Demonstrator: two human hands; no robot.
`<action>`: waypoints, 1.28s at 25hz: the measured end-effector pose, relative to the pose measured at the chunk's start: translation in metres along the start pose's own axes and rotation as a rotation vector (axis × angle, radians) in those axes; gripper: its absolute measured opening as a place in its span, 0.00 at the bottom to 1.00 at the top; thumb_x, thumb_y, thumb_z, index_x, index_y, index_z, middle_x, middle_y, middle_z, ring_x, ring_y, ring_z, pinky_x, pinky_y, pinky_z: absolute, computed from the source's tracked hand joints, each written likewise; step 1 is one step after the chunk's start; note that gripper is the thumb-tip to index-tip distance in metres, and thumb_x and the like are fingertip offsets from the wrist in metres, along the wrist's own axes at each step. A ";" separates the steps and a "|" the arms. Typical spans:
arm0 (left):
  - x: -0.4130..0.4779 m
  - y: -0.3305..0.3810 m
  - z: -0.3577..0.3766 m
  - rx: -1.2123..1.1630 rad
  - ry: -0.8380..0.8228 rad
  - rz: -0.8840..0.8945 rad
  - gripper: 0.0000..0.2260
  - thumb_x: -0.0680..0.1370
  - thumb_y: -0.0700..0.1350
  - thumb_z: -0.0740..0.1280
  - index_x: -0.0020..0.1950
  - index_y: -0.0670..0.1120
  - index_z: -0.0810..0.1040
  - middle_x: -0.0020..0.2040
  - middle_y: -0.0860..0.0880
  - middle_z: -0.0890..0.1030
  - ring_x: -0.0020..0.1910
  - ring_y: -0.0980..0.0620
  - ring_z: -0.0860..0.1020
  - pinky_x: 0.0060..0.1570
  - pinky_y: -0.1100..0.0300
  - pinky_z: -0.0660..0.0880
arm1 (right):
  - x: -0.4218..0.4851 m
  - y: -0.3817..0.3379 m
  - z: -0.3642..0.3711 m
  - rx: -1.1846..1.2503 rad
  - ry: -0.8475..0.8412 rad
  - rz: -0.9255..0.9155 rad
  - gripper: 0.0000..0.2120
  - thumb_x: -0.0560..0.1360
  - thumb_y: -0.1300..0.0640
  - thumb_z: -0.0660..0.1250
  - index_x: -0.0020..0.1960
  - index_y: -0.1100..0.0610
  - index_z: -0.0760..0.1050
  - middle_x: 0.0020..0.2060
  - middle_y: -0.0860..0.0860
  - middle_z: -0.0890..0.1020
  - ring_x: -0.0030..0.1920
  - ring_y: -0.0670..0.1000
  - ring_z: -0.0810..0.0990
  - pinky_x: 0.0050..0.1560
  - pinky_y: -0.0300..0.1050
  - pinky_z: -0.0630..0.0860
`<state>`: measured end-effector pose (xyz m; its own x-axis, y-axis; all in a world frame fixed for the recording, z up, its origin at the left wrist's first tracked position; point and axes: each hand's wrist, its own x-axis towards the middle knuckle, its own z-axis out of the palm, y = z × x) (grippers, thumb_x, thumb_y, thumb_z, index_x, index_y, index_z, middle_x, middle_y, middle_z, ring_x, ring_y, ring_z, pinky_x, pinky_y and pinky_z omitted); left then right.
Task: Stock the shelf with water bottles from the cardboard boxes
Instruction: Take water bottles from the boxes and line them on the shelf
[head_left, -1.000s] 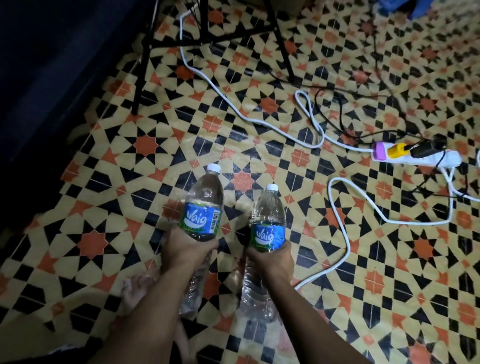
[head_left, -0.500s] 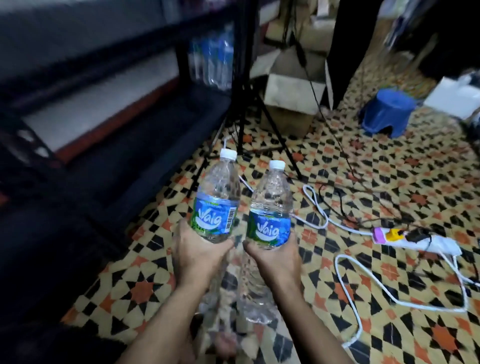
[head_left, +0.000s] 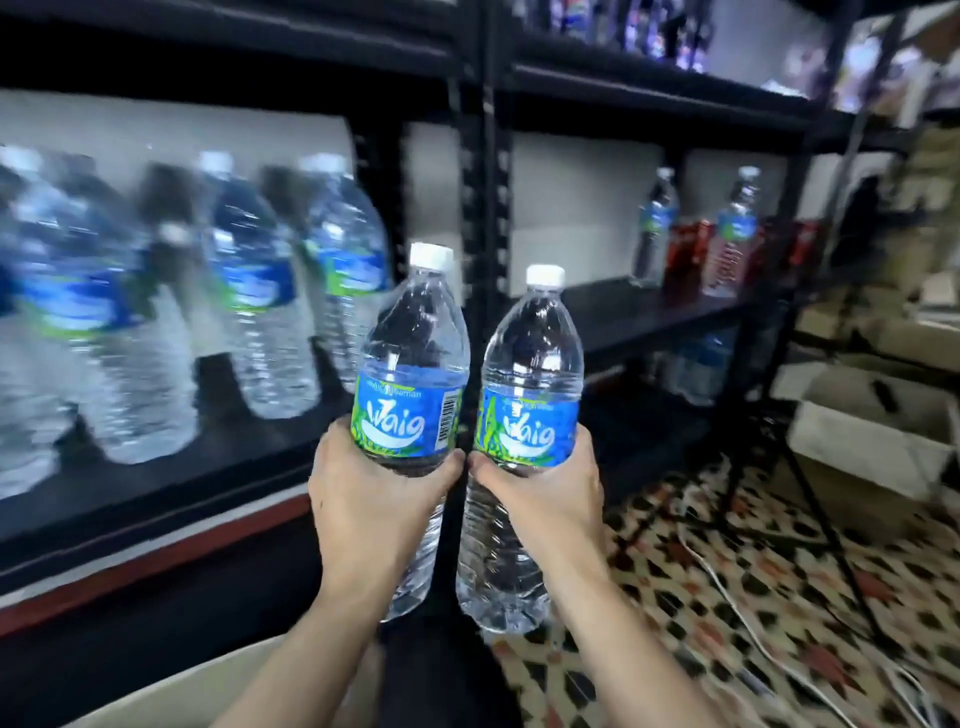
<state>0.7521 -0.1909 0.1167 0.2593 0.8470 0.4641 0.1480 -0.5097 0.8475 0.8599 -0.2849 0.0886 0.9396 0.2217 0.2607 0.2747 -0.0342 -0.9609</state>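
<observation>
Two bottles are being held upright before the shelf (head_left: 156, 499) — left bottle (head_left: 410, 364) gripped at its label by the left hand (head_left: 363, 504), right bottle (head_left: 530, 364) by the right hand (head_left: 545, 499) — seemingly for standing beside the stocked row (head_left: 249, 291).

left hand (head_left: 374, 499) grips left bottle (head_left: 410, 358); right hand (head_left: 545, 493) grips right bottle (head_left: 530, 364); forearms raised, side by side

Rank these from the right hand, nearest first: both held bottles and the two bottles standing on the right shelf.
1. The right bottle, gripped in the right hand.
2. The left bottle, just beside it, in the left hand.
3. The inner shelf bottle and outer shelf bottle, far back right: too close to call.
</observation>
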 end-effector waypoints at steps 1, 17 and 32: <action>0.014 -0.003 -0.026 0.015 0.067 0.008 0.31 0.55 0.61 0.80 0.51 0.48 0.76 0.47 0.51 0.82 0.49 0.51 0.80 0.49 0.56 0.77 | -0.007 -0.019 0.025 0.018 -0.055 -0.035 0.36 0.48 0.37 0.77 0.53 0.40 0.70 0.43 0.35 0.82 0.42 0.34 0.80 0.42 0.38 0.76; 0.116 -0.091 -0.365 0.268 0.824 -0.047 0.30 0.58 0.59 0.81 0.51 0.45 0.74 0.46 0.49 0.78 0.51 0.45 0.78 0.51 0.52 0.76 | -0.211 -0.178 0.341 0.276 -0.699 -0.227 0.37 0.49 0.33 0.79 0.52 0.46 0.72 0.43 0.42 0.83 0.44 0.40 0.82 0.41 0.41 0.77; 0.177 -0.146 -0.454 0.297 0.895 -0.065 0.32 0.58 0.62 0.79 0.52 0.50 0.70 0.46 0.54 0.74 0.49 0.54 0.72 0.49 0.57 0.70 | -0.234 -0.229 0.481 0.235 -0.609 -0.316 0.39 0.58 0.45 0.82 0.62 0.50 0.68 0.51 0.49 0.83 0.51 0.56 0.82 0.50 0.46 0.77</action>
<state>0.3434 0.1019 0.1916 -0.5689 0.6132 0.5480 0.4057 -0.3704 0.8356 0.4788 0.1397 0.2024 0.5237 0.6922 0.4967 0.3986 0.3163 -0.8609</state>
